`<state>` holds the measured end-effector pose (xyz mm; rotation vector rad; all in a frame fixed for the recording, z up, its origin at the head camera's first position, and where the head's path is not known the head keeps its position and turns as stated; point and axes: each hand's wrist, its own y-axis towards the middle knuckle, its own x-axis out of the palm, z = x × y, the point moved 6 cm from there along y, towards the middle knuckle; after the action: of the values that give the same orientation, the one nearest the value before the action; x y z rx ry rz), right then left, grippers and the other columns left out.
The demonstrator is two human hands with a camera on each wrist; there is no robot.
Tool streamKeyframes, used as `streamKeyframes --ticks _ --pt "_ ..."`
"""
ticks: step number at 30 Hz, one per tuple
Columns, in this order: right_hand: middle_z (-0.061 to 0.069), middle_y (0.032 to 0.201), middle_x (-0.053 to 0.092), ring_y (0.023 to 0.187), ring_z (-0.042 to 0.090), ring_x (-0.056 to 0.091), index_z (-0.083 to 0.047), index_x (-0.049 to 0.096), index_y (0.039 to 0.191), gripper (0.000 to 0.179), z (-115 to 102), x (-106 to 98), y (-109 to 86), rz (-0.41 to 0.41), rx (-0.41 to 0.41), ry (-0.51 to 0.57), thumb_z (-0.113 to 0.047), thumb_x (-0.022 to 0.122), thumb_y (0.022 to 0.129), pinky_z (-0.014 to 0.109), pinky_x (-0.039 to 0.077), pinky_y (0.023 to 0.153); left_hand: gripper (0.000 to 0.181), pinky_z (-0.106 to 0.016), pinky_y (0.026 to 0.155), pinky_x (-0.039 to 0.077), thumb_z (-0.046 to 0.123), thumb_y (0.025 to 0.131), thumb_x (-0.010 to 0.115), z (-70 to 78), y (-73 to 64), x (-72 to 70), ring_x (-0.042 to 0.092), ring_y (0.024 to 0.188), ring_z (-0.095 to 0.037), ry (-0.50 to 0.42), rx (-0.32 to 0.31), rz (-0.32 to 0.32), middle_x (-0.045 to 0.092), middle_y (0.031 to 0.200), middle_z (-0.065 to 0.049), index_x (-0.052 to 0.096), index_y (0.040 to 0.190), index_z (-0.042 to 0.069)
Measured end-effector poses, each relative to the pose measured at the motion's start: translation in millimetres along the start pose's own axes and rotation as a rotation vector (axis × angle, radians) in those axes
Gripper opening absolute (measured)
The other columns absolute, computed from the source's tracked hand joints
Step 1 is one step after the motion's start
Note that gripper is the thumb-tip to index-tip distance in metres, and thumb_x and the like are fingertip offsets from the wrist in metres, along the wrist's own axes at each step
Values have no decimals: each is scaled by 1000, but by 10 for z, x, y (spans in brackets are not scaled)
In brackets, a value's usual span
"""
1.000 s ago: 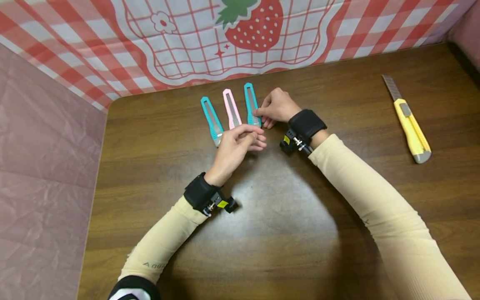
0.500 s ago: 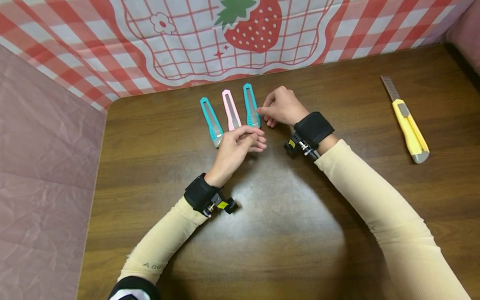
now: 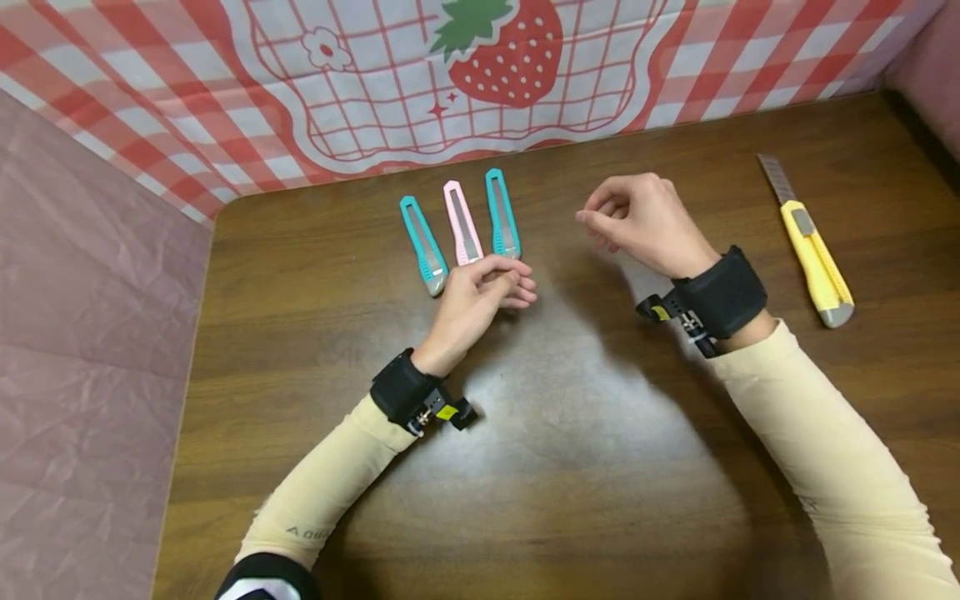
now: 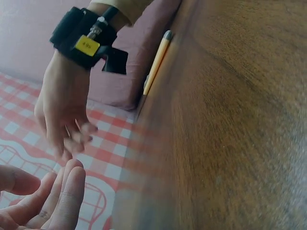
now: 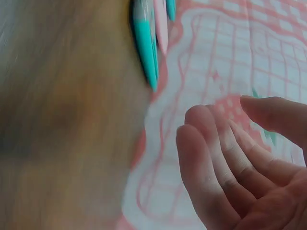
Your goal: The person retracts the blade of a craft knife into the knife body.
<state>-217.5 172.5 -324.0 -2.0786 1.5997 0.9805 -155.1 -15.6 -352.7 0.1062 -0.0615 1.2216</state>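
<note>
Two teal utility knives, the left one [image 3: 424, 246] and the right one [image 3: 503, 214], lie with a pink utility knife [image 3: 463, 222] between them, side by side near the back of the table. My left hand [image 3: 480, 292] is just in front of these knives, its relaxed fingers overlapping the lower end of the pink one in the head view; whether it touches them I cannot tell. Raised over the table to their right is my right hand [image 3: 645, 218], fingers loosely bent and holding nothing. A larger yellow utility knife [image 3: 817, 258] lies farther right, its blade extended.
A brown wooden table [image 3: 570, 492] spans the view. Behind it hangs a red-and-white checked cloth [image 3: 360, 92] with a strawberry print. Pink fabric [image 3: 82, 350] is at the left, and more pink fabric [image 3: 930, 75] stands at the right back corner.
My right hand has moved away from the right teal utility knife, rightward toward the yellow one. My left hand and the knives stay practically where they were.
</note>
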Motion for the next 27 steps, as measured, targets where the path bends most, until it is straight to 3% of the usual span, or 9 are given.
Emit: streamKeyframes --ticks 7,10,17,19,21,24,27 --pt "9 73 65 54 8 57 -3 67 93 21 274 -598 -274 140 34 -139 -23 64 88 6 44 45 17 -52 77 55 -8 94 44 -7 -9 29 60 82 -42 20 3 -11 57 95 -40 56 101 -18" --pt "8 73 63 54 5 56 -2 66 97 23 509 -843 -427 172 124 -161 -23 64 88 5 41 45 17 -50 77 56 -8 94 44 -17 -9 48 60 83 -40 26 -4 -21 58 95 -40 57 100 -17" --pt "-15 63 52 49 -1 53 4 61 106 39 1068 -1247 -743 164 395 -253 -31 61 89 11 41 39 17 -51 77 55 -7 94 44 -39 -17 76 59 83 -42 25 -14 -39 58 93 -40 57 99 -17" --pt "-8 63 56 47 4 53 7 60 107 44 1198 -1314 -811 151 447 -303 -33 61 89 16 41 38 17 -51 78 55 -7 94 44 -52 -19 83 59 83 -42 25 -24 -40 58 94 -41 56 99 -18" --pt "9 66 61 54 16 57 9 59 107 46 1308 -1351 -879 138 484 -347 -33 60 89 24 43 43 17 -52 78 55 -7 94 44 -60 -21 93 59 83 -42 27 -34 -42 57 94 -41 55 100 -19" --pt "30 82 60 68 35 54 11 58 104 47 1451 -1371 -978 119 532 -405 -33 61 88 38 40 49 18 -51 78 55 -7 95 44 -79 -21 106 60 83 -41 25 -45 -46 58 94 -40 54 101 -20" --pt "35 88 56 74 43 50 13 57 102 49 1594 -1364 -1084 82 596 -430 -34 60 89 45 38 50 19 -52 78 55 -6 95 44 -85 -22 124 60 83 -41 20 -52 -53 58 94 -41 53 102 -21"
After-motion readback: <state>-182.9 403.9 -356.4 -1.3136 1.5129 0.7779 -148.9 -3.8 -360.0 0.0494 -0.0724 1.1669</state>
